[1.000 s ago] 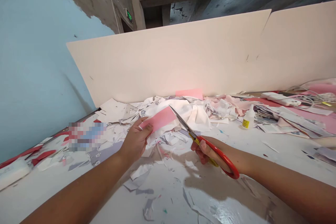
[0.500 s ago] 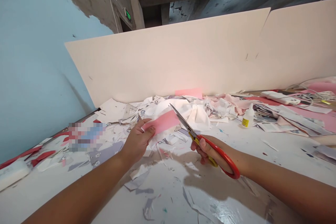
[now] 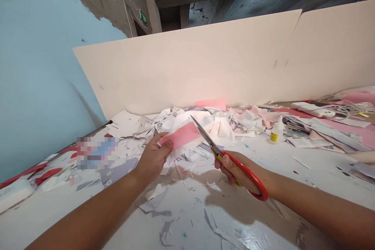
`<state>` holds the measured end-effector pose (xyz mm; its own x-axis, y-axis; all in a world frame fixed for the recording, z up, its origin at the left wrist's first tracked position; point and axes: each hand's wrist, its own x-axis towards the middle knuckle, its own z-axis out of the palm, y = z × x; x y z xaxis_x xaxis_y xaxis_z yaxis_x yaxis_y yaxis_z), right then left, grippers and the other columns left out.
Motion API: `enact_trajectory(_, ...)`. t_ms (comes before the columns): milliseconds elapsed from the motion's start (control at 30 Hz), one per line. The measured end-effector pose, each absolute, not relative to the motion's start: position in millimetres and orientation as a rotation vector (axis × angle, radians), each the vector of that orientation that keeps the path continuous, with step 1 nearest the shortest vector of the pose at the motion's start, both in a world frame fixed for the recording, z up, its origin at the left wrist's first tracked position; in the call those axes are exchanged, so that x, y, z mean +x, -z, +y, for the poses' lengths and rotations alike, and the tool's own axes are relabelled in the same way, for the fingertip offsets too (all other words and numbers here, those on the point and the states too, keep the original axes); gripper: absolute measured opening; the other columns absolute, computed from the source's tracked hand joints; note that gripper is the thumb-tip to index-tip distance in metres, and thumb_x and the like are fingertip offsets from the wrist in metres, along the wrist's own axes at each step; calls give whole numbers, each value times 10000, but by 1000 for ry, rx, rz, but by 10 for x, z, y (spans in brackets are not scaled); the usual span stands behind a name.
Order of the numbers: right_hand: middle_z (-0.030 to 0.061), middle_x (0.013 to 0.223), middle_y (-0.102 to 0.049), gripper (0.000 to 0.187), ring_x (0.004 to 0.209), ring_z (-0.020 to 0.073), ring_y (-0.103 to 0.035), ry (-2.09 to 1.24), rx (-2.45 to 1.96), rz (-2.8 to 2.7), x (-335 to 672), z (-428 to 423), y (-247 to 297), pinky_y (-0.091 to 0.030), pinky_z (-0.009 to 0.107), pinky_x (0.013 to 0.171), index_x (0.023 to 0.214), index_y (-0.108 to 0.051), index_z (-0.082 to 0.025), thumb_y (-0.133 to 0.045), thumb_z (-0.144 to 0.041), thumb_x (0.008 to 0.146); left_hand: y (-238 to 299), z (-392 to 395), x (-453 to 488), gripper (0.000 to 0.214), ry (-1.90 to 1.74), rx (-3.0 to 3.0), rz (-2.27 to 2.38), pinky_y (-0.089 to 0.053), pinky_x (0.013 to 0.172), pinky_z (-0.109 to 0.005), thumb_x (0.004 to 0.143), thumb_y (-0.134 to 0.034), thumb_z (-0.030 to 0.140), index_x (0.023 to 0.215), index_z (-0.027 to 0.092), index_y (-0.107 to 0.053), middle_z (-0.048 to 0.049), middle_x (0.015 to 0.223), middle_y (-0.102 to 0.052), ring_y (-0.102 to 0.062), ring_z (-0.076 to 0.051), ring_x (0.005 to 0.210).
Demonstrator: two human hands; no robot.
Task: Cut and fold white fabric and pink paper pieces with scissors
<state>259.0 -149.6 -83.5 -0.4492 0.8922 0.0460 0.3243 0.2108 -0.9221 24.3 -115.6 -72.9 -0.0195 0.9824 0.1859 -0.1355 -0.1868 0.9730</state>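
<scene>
Between the thumb and fingers of my left hand is a strip of pink paper, held above the scraps and pointing to the right. My right hand is wrapped around scissors with a red and a yellow handle. Their blades point up and left, looking nearly closed, beside the right end of the pink paper. Whether a blade touches the paper I cannot tell. Below both hands lie paper scraps on the white table.
A heap of crumpled white paper lies behind my hands, before a pale board. At right stand a small glue bottle with a yellow label, stacked paper strips and a white power strip with cables. Red scraps lie left.
Both hands keep almost the same place. The scissor blades seem a touch closer together, and the pink paper is barely shifted.
</scene>
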Motion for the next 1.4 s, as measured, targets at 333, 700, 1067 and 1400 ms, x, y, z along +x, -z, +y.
enact_trajectory(333,-58,554,-281,475,474,73,-258,-1272,-1134,-1836,2578,-1484,877,-280,200,425,608,-308,-194,-307,-658,714,757,-1157,237,409,-1395,1259,1005,-298,419,-150,599,-653,356,953,209,-510,76,528,-447,-370,-31,420)
enact_trajectory(700,-73,478,-264,490,420,62,-221,-1220,-1216,-1804,2535,-1508,879,-240,207,395,575,-260,-199,-290,-668,714,807,-1119,205,470,-1392,1280,1079,-257,393,-150,606,-646,371,1023,219,-493,87,491,-408,-312,-27,390)
enact_trajectory(1067,-80,450,-279,496,385,53,-253,-1210,-1300,-1710,2518,-1505,880,-273,205,374,574,-291,-200,-311,-681,693,782,-1118,197,464,-1382,1287,1060,-285,410,-160,613,-635,388,1020,212,-500,80,499,-435,-350,-33,385)
enact_trajectory(1400,-80,482,-348,316,448,72,-349,-1111,-1081,-1772,2532,-1454,931,-275,218,437,613,-335,-199,-594,-374,662,860,-1364,394,306,-838,1445,1010,-343,444,-194,641,-615,366,863,161,-563,5,585,-545,-467,-85,477)
